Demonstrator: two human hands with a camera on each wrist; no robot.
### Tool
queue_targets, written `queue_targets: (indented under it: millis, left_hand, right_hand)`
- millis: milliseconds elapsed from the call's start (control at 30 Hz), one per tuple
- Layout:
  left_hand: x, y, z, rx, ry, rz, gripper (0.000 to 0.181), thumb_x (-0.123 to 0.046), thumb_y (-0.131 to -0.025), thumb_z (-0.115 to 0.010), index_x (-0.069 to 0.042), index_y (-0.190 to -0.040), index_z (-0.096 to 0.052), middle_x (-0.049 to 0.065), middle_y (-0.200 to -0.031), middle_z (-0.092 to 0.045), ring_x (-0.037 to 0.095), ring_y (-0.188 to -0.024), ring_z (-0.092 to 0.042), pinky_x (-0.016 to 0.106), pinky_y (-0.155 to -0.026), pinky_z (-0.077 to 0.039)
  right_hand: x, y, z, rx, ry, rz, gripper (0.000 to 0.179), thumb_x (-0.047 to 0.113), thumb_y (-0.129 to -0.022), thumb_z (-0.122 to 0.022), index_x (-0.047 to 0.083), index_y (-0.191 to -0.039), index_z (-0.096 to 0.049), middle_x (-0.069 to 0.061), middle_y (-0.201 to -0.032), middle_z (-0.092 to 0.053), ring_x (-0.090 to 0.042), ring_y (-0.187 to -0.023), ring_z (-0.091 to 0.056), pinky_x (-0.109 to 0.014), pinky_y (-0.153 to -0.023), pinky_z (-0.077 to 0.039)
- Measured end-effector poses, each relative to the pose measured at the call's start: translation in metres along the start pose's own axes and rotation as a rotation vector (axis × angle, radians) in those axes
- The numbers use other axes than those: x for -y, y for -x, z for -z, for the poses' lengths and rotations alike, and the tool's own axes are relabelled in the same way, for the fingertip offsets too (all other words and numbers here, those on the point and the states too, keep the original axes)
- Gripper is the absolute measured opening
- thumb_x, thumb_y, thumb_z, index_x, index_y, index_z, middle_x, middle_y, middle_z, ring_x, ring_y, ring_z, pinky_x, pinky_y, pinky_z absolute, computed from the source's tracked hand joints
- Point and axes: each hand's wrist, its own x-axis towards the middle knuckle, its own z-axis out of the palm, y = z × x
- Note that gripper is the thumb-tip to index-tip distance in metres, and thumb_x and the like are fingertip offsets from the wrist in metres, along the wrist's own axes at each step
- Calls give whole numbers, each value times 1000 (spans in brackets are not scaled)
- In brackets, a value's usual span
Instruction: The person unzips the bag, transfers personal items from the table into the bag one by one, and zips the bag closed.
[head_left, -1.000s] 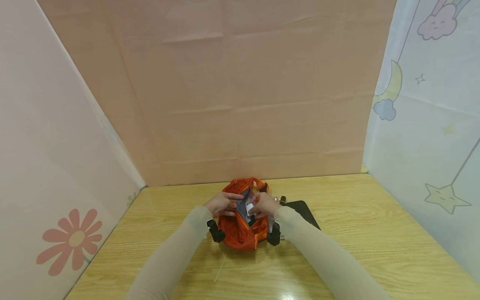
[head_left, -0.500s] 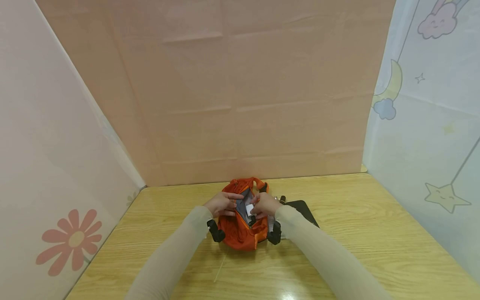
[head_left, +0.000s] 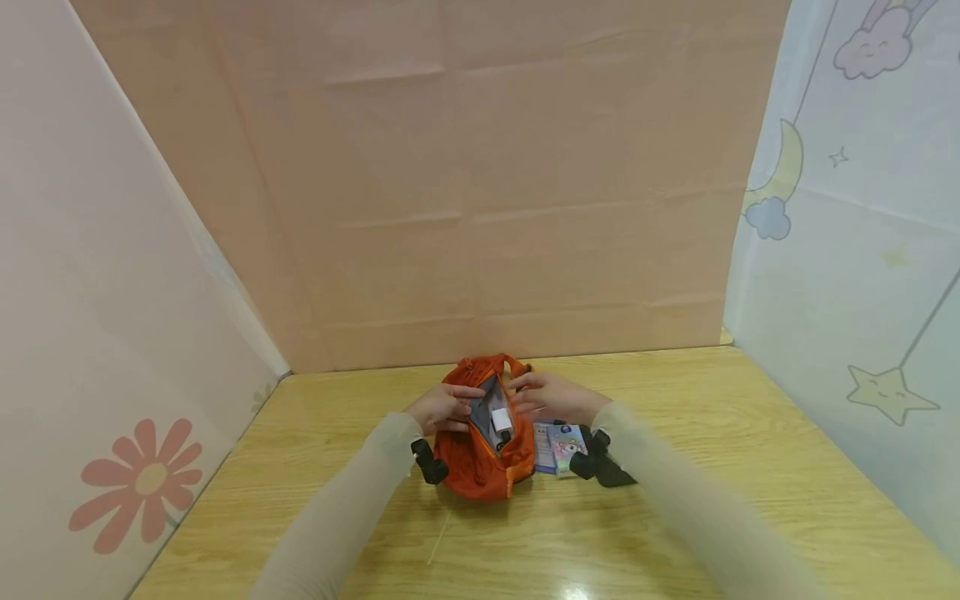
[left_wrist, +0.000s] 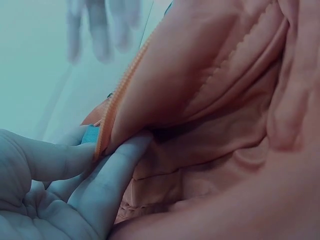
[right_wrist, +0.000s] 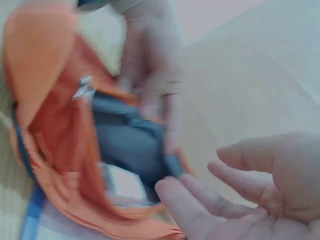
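An orange-red bag (head_left: 472,468) lies on the wooden table with its zipped mouth spread, showing a grey lining. My left hand (head_left: 441,408) pinches the orange zipper edge (left_wrist: 120,95) between thumb and fingers, as the left wrist view shows up close. Inside the mouth sits a white block (head_left: 501,420) that looks like a charger, with a small black piece at its lower end. My right hand (head_left: 551,397) hovers at the bag's right side, fingers loosely extended and holding nothing. The right wrist view, blurred, shows these fingers (right_wrist: 175,200) apart from the white block.
Right of the bag lie a cartoon-printed pack (head_left: 567,450) and a lavender-edged pack (head_left: 544,450). A flat black item (head_left: 615,473) is partly hidden under my right wrist. A peach sheet (head_left: 450,250) stands behind the table (head_left: 337,500).
My right hand has let go of the white block and drawn back to the right, out of the bag's mouth. The printed packs now show more. My left hand keeps its place.
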Motion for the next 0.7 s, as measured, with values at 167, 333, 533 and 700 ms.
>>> queue_targets:
  millis: [167,333,533,700]
  left_hand:
    - [-1,1,0,-17,-8,5,45,6,-93,-53,-11,-133,-61,9,-101,-58,13,-72,-59,27,-63,-55]
    - [-2,1,0,-16,-6,7,45,6,-93,-53,-11,-134,-60,7,-98,-56,12,-72,-58,26,-63,-55]
    - [-1,1,1,-11,-1,1,45,5,-93,-53,-10,-135,-59,6,-95,-56,14,-75,-58,26,-63,-55]
    - [2,0,0,-10,5,4,45,6,-92,-53,-11,-134,-60,3,-83,-54,13,-73,-58,26,-62,-55]
  right_hand:
    - [12,29,25,27,-44,115,45,12,-104,-40,-5,-145,-32,-30,-141,-40,-47,-129,-43,-55,-108,-35]
    - [13,57,49,-13,-10,175,49,19,-104,-44,-4,-146,-33,-22,-137,-47,-35,-123,-53,-57,-105,-37]
    - [-1,75,71,-97,-7,188,50,21,-104,-46,-4,-145,-33,-14,-133,-51,-24,-118,-58,-41,-99,-48]
    - [-20,77,73,-104,-30,132,54,21,-103,-47,-5,-147,-31,-17,-135,-50,-34,-123,-53,-37,-96,-50]
